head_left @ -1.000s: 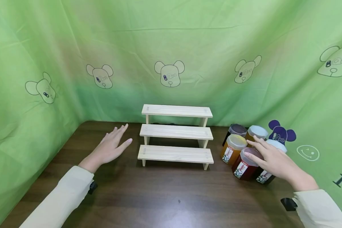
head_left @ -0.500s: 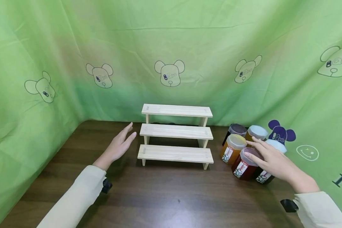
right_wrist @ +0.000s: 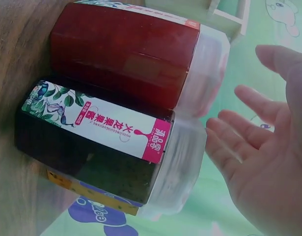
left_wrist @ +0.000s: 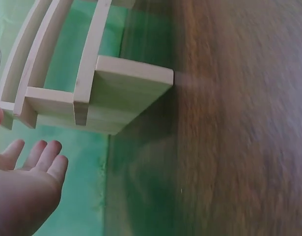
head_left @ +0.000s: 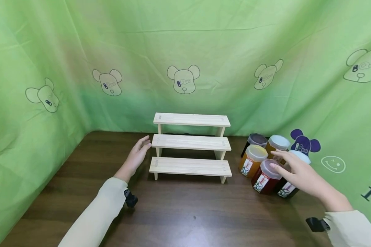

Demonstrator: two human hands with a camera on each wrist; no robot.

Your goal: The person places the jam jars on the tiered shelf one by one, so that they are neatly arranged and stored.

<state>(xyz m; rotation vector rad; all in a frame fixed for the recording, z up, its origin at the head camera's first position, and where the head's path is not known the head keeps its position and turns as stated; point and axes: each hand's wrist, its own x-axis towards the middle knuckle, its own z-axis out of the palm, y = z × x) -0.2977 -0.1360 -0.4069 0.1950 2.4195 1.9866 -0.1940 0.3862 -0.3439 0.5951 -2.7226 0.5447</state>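
Observation:
Several lidded jam jars stand together at the right, beneath my right hand (head_left: 300, 176). A red jar (head_left: 267, 180) and a dark jar (head_left: 287, 189) are at the front, with an orange jar (head_left: 253, 160) to their left. The hand hovers over the lids with relaxed fingers and holds nothing. In the right wrist view, its fingertips are close to the clear lid (right_wrist: 182, 160) of the dark jar; contact is unclear. My left hand (head_left: 134, 159) is beside the left end of a three-step wooden shelf (head_left: 191, 141), fingers loosely bent; in the left wrist view they look apart from the wood (left_wrist: 82, 88).
The shelf is on a dark brown wooden table (head_left: 185, 212), near its back edge. Green printed cloth (head_left: 185, 41) hangs behind and on both sides. Behind the front jars are a dark-lidded jar (head_left: 257, 139) and a pale-lidded jar (head_left: 279, 141).
My left hand has moved right, up to the shelf's left end, and its fingers have bent a little. My right hand has shifted slightly right over the lids. The jars and shelf have stayed put.

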